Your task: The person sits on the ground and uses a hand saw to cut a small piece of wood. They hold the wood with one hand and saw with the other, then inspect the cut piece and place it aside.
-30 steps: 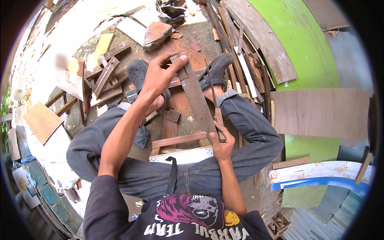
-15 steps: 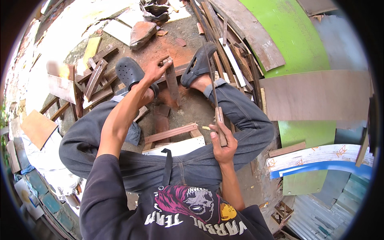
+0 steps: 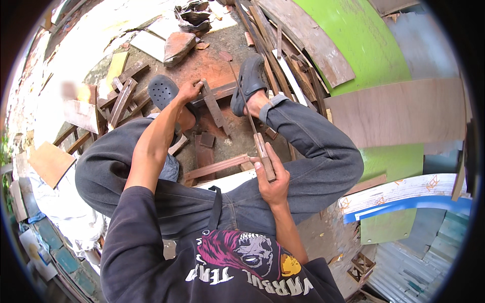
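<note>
Head view, left to right: our left hand (image 3: 189,91) has slid forward from a second ago and now closes on the narrow wood strip (image 3: 214,107) between our dark clogs (image 3: 162,92); our right hand (image 3: 270,177) stays wrapped round the handsaw (image 3: 255,134), its blade now edge-on beside the strip; we judge sawing is underway.

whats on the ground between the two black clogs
In the head view, a wood strip, held by the left hand, lies between the left clog and right clog.
</note>
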Demonstrator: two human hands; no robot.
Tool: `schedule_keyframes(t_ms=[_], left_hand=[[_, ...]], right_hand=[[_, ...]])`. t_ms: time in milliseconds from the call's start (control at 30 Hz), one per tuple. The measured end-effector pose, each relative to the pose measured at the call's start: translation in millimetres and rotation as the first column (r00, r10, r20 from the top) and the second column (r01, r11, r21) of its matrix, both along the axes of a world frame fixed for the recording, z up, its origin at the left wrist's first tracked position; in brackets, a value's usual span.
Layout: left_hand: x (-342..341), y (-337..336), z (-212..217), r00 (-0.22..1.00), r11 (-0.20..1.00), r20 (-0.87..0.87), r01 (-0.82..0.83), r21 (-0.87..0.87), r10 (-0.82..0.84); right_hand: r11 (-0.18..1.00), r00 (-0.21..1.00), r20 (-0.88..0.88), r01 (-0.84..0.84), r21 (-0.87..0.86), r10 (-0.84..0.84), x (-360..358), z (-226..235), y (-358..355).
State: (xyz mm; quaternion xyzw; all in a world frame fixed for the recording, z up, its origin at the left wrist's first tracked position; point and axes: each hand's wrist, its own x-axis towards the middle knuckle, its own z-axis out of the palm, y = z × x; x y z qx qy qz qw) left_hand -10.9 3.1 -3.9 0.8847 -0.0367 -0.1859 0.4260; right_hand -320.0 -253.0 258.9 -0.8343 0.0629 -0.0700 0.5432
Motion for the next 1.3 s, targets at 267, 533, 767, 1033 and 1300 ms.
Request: schedule_keyframes(t_ms=[267,533,767,1033,1300], left_hand=[[-12.8,-5.3,16.1,0.998,1.000,-0.052,-0.023,-0.021,0.022],[-18.8,-6.8,18.7,0.994,0.994,0.020,-0.108,0.022,0.108],[-25.2,-11.0,27.9,0.979,0.985,0.115,-0.169,0.017,0.166],[-25.2,-9.8,33.3,0.982,0.982,0.042,-0.185,0.041,0.183],[-25.7,-9.7,32.2,0.981,0.982,0.049,-0.187,0.002,0.187]], right_hand=[[0.999,0.996,-0.080,-0.043,-0.019,0.041,10.2,-4.7,8.5],[0.996,0.986,-0.143,-0.088,-0.001,0.087,21.7,1.5,21.6],[0.992,0.990,-0.072,-0.125,-0.018,0.124,35.3,-1.9,26.4],[0.989,0.989,-0.047,-0.142,-0.042,0.140,33.3,-5.6,24.0],[0.993,0.986,-0.121,-0.115,-0.003,0.113,29.2,-1.7,30.6]])
